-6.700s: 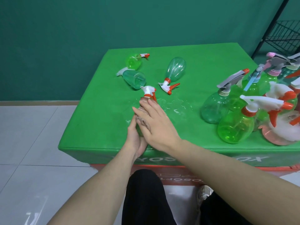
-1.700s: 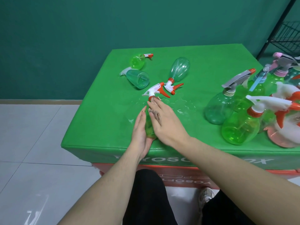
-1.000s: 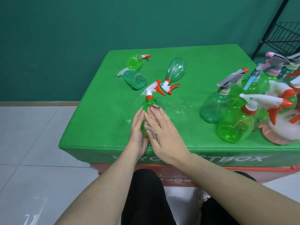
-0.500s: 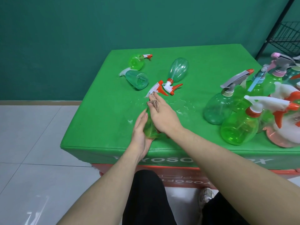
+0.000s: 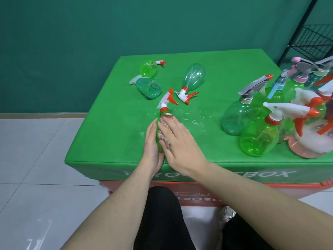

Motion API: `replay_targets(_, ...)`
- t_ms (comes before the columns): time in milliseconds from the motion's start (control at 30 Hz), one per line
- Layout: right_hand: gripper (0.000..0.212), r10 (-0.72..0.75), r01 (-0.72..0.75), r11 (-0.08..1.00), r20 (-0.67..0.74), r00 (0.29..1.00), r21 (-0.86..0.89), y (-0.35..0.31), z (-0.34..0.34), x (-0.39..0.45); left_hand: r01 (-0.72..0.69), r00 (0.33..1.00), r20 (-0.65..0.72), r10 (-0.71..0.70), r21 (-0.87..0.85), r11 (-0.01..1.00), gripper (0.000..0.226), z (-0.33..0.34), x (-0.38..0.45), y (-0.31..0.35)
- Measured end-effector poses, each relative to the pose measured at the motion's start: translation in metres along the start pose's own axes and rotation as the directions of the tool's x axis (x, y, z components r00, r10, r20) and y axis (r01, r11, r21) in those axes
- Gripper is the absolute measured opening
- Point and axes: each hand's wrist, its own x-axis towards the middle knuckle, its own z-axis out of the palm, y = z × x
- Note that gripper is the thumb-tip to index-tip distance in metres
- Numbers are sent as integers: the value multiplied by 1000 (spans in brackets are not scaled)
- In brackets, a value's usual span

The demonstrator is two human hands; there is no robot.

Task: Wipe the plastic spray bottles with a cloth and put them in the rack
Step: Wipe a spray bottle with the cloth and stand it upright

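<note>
Left hand [image 5: 152, 145] is bracing, right hand [image 5: 178, 141] pressing the cloth [image 5: 164, 136], both flat-fingered, onto the green spray bottle [image 5: 163, 112] lying near the table's [image 5: 108, 138] front edge. Wiping step; racking [image 5: 313, 37] likely next.

Green spray bottle [image 5: 159, 141] at table centre: translucent glossy plastic, with an opaque white and orange plastic trigger head [image 5: 166, 101]. Cloth [image 5: 165, 134]: pinkish-brown, nubbly, matt textile. Table cover [image 5: 111, 123]: green matt woven-looking fabric, with shiny wet patches [image 5: 194, 118] toward 3 o'clock of the bottle. Bottle group [image 5: 261, 139] at 3 o'clock: clear glossy plastic. Rack [image 5: 313, 39] at 1 o'clock: black wire mesh, matt. Floor tiles [image 5: 32, 159]: pale, smooth, glossy.
</note>
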Motion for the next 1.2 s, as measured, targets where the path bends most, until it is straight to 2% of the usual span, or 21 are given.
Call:
replay_targets(200, 59, -100, 102, 992, 22, 995, -74, 0, 5, -25, -34, 999, -35, 34, 10, 999, 69, 3, -2, 0)
replay_targets(267, 58, -116, 117, 991, 21, 993, -68, 1, 6, -28, -39, 999, -37, 39, 4, 999, 76, 2, -1, 0)
replay_targets(400, 56, -55, 56, 998, -14, 998, 34, 1, 2, -18, -2, 1000, 27, 2, -16, 1000, 98, 0, 0, 1)
replay_targets(600, 56, 100, -96, 984, -21, 995, 149, 6, 2, 22, -15, 996, 89, 12, 33, 999, 65, 3, -6, 3)
replay_targets(700, 56, 205, -197, 954, -13, 979, 227, 7, -3, 43, 1, 996, 92, -2, 12, 1000, 59, 6, -6, 6)
replay_targets(800, 55, 377, -344, 855, -9, 926, 388, 7, -5, 56, 2, 998, 65, -1, -19, 1000, 57, 7, -6, 6)
replay_targets(867, 52, 435, -390, 793, 12, 900, 468, 5, -5, 59, 7, 998, 57, -5, -40, 999, 51, 7, -7, 6)
replay_targets(967, 50, 410, -367, 800, 15, 912, 475, -2, -7, 53, 19, 999, 52, -15, -72, 997, 48, 7, -8, 8)
replay_targets(1100, 50, 240, -211, 918, -46, 970, 335, -4, -2, 29, 37, 999, 41, -33, -117, 992, 45, 6, -10, 10)
replay_targets(1200, 53, 130, -114, 965, -56, 990, 235, 3, 4, 13, 30, 999, 16, -29, -104, 994, 49, 6, -10, 10)
